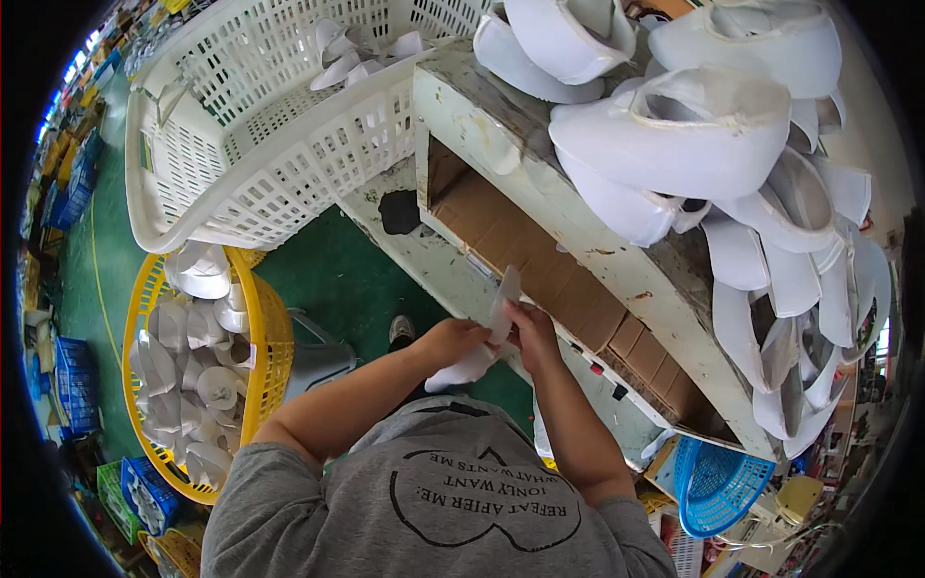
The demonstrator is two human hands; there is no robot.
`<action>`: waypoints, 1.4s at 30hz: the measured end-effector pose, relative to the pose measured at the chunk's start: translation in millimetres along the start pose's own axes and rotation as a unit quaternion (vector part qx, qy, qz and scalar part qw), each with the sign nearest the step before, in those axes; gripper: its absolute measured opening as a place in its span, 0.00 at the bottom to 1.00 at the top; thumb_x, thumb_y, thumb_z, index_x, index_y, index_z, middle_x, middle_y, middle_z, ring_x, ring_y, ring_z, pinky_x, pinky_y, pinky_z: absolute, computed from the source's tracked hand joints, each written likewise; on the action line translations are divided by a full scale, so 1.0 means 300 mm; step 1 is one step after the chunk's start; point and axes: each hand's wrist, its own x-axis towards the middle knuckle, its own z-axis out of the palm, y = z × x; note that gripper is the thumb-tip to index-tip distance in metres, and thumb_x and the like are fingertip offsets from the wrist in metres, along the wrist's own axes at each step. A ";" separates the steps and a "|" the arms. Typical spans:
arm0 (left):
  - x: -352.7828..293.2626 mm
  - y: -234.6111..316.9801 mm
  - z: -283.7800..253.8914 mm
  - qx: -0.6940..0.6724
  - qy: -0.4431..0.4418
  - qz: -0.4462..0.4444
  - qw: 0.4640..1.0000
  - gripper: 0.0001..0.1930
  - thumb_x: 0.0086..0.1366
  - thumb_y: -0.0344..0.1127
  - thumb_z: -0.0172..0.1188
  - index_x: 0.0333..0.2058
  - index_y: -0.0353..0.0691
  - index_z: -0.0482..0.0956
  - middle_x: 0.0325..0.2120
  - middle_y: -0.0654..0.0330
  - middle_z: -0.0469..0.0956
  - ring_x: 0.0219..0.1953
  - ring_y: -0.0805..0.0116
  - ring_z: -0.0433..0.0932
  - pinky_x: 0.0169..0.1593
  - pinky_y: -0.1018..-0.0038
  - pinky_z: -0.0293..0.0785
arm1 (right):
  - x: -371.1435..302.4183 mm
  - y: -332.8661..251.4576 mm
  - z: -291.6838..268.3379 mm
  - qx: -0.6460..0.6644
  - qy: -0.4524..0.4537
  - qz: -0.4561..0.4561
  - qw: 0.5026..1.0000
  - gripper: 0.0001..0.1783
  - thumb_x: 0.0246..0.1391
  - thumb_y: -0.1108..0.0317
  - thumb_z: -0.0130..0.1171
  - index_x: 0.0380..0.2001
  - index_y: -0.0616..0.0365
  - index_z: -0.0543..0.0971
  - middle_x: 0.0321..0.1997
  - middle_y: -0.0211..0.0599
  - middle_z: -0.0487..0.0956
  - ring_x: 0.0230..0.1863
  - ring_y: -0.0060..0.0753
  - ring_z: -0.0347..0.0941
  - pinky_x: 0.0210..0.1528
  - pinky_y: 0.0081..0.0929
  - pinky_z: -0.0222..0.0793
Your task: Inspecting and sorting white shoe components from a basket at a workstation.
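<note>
Worktop: diagonal, pale, chipped and stained along its front edge (578, 217); upper-left corner sits by the white basket (318, 164), lower-right corner above the blue basket (708, 496).
On worktop: white curved shells (674, 135) heaped from the upper edge down along the right side, some overhanging the front.
Under front edge: long open compartment, brown cardboard (520, 241) inside; pale ledge (453, 279) below it, black patch (400, 212) near its upper-left end.
White piece: in the hands, off the worktop, out from the middle of its front edge.
Left hand (458, 342): closed, gripping white piece (505, 289).
Right hand (533, 334): fingers closed on same piece, worktop side.
White basket contents: a few white parts (352, 58).
Yellow basket (275, 318): left, filled with white parts (193, 356); grey bin (323, 361) just beside.
Floor: green (356, 265).
Room, far left: blue crates (75, 385), clutter too small to tell.
</note>
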 end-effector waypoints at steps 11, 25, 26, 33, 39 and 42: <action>-0.143 -0.124 0.068 -0.204 -0.027 0.009 0.979 0.15 0.58 0.30 0.60 0.43 0.31 0.71 0.37 0.58 0.76 0.40 0.71 0.74 0.45 0.76 0.70 | -0.265 -0.093 -0.015 -0.005 -0.038 -0.122 0.992 0.12 0.55 0.68 0.57 0.42 0.60 0.75 0.35 0.32 0.76 0.35 0.21 0.73 0.36 0.22 0.73; -0.283 0.016 0.217 -0.370 -0.030 0.188 0.909 0.13 0.67 0.29 0.47 0.48 0.31 0.69 0.40 0.61 0.75 0.43 0.77 0.72 0.49 0.79 0.67 | -0.462 -0.096 0.012 -0.184 0.025 -0.344 0.920 0.19 0.48 0.75 0.62 0.45 0.67 0.74 0.52 0.44 0.67 0.27 0.21 0.73 0.30 0.18 0.72; -0.288 0.022 0.221 -0.353 -0.028 0.194 0.915 0.12 0.68 0.31 0.46 0.47 0.34 0.70 0.39 0.63 0.75 0.41 0.77 0.72 0.46 0.80 0.67 | -0.464 -0.091 0.005 -0.185 0.020 -0.328 0.926 0.19 0.48 0.75 0.63 0.45 0.67 0.74 0.53 0.45 0.67 0.27 0.21 0.73 0.30 0.18 0.72; -0.298 0.031 0.245 -0.355 -0.031 0.181 0.917 0.13 0.70 0.35 0.43 0.48 0.38 0.70 0.38 0.65 0.74 0.38 0.79 0.72 0.42 0.82 0.67 | -0.472 -0.074 -0.024 -0.188 0.040 -0.308 0.932 0.21 0.47 0.73 0.64 0.46 0.67 0.74 0.57 0.49 0.66 0.27 0.21 0.74 0.30 0.19 0.72; -0.299 0.018 0.255 -0.359 -0.036 0.188 0.913 0.14 0.70 0.35 0.43 0.49 0.37 0.69 0.38 0.65 0.74 0.39 0.80 0.71 0.42 0.83 0.67 | -0.474 -0.063 -0.025 -0.180 0.042 -0.319 0.929 0.21 0.47 0.73 0.64 0.46 0.66 0.74 0.56 0.49 0.67 0.27 0.21 0.74 0.29 0.18 0.72; -0.303 0.009 0.251 -0.349 -0.032 0.192 0.917 0.14 0.70 0.35 0.43 0.49 0.37 0.69 0.38 0.66 0.74 0.39 0.80 0.71 0.41 0.83 0.67 | -0.481 -0.064 -0.017 -0.177 0.042 -0.305 0.935 0.22 0.47 0.74 0.64 0.46 0.66 0.74 0.56 0.48 0.67 0.27 0.21 0.74 0.29 0.18 0.72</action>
